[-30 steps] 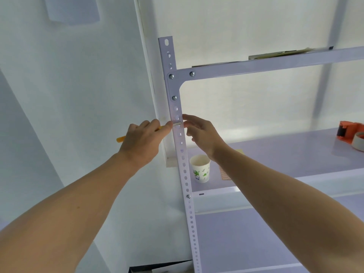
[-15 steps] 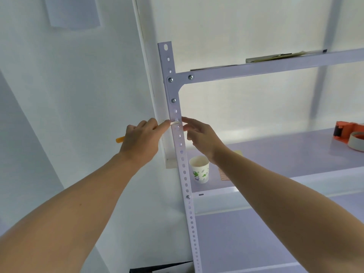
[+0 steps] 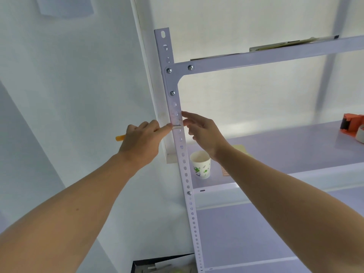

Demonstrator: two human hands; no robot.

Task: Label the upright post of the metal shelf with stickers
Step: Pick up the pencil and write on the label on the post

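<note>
The white perforated upright post [image 3: 182, 146] of the metal shelf runs from top centre down to the bottom edge. A small pale sticker [image 3: 177, 126] lies across the post at hand height. My left hand [image 3: 142, 141] holds a yellow pen [image 3: 120, 138] in its curled fingers, and its extended fingertip presses the sticker's left end. My right hand [image 3: 201, 132] is on the post's right side, fingers reaching the post just above and beside the sticker; whether it pinches the sticker's right end I cannot tell.
A paper cup [image 3: 201, 164] with green print stands on the middle shelf [image 3: 285, 146] just right of the post. An orange tape dispenser [image 3: 352, 126] sits at the far right. Flat papers [image 3: 285, 45] lie on the upper shelf rail. A dark box [image 3: 157, 266] is below.
The view has shifted slightly, and both hands stay at the sticker on the post. The right hand's fingers have spread a little higher along the post.
</note>
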